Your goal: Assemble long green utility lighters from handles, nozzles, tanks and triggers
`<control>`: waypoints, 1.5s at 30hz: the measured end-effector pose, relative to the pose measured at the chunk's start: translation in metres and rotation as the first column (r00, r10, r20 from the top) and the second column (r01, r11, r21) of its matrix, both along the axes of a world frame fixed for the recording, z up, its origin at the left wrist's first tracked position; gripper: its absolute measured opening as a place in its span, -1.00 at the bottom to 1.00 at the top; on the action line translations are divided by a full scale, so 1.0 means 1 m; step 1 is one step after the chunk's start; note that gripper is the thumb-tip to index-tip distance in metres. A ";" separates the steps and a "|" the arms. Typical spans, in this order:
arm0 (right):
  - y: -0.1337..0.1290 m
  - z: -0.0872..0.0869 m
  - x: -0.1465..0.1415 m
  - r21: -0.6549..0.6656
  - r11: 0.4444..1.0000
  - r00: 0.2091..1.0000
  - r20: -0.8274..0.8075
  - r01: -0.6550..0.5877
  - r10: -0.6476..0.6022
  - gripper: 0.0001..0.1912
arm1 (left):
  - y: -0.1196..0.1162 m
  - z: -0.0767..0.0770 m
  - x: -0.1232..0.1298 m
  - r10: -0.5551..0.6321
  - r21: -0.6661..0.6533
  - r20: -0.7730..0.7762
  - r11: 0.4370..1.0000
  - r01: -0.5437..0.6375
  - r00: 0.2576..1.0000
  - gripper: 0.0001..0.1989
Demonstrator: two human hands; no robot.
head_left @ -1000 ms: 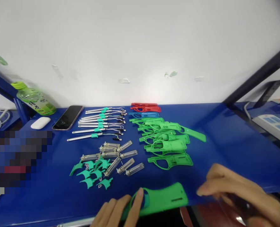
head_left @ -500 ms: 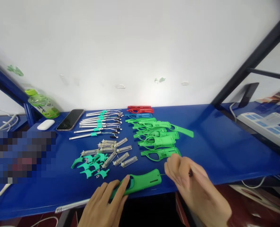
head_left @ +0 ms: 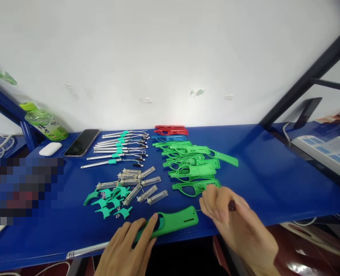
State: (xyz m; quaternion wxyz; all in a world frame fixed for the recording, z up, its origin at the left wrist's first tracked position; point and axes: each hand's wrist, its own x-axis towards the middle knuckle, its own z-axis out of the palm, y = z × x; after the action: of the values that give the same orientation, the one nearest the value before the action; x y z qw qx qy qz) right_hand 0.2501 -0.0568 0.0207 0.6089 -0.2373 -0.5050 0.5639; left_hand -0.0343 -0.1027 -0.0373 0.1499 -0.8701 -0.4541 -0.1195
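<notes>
My left hand (head_left: 129, 243) is closed around a green long-nosed lighter (head_left: 177, 223) at the table's front edge, its fingers by the trigger opening. The lighter's metal tube (head_left: 86, 251) sticks out to the left beyond my hand. My right hand (head_left: 233, 220) is curled in a fist around a thin-shafted tool. The tool's dark end (head_left: 232, 206) shows at the top of the fist, and its thin shaft (head_left: 198, 210) reaches the lighter's right end. Most of the tool is hidden by my fingers. Just beyond lie green lighter shells (head_left: 197, 187).
Clear fuel tanks (head_left: 157, 197) and teal triggers (head_left: 103, 212) lie left of centre, with metal lighter tubes and wires (head_left: 101, 165) behind. Red (head_left: 171, 132) and blue shells (head_left: 170, 138) are at the back. A phone (head_left: 82, 143), white case (head_left: 50, 149) and bottle (head_left: 45, 122) stand left.
The camera view has shifted slightly. Both hands keep nearly the same hold, with my right fist turned a little and the shaft still at the lighter's end.
</notes>
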 end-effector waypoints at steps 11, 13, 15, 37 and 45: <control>-0.007 0.004 -0.002 -0.069 0.998 0.999 0.050 0.001 0.002 -0.56 | -0.004 -0.012 -0.002 -0.026 -0.034 -0.060 0.999 0.024 0.998 -0.49; -0.005 0.001 0.001 -0.069 0.997 0.999 0.041 0.034 -0.032 -0.56 | -0.004 -0.012 -0.002 -0.031 -0.027 -0.062 0.999 0.029 0.998 -0.48; -0.004 -0.003 0.004 -0.072 0.995 0.998 0.018 0.064 -0.063 -0.56 | -0.004 -0.011 -0.002 -0.020 -0.016 -0.052 1.000 0.019 0.998 -0.48; -0.001 -0.006 -0.005 0.314 0.880 0.840 0.303 0.357 -0.450 -0.95 | -0.006 -0.004 0.014 -0.017 -0.031 0.148 0.999 0.021 0.989 -0.50; -0.002 0.000 0.007 0.377 0.885 0.817 0.395 0.273 -0.421 -0.74 | -0.004 -0.010 0.014 -0.033 0.023 0.169 0.999 0.029 0.985 -0.53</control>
State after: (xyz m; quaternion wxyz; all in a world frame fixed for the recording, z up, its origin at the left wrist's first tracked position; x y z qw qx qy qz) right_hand 0.2568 -0.0584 0.0206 0.5921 -0.3582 -0.6639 0.2837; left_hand -0.0203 -0.1065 -0.0475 0.1179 -0.8621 -0.4503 -0.2002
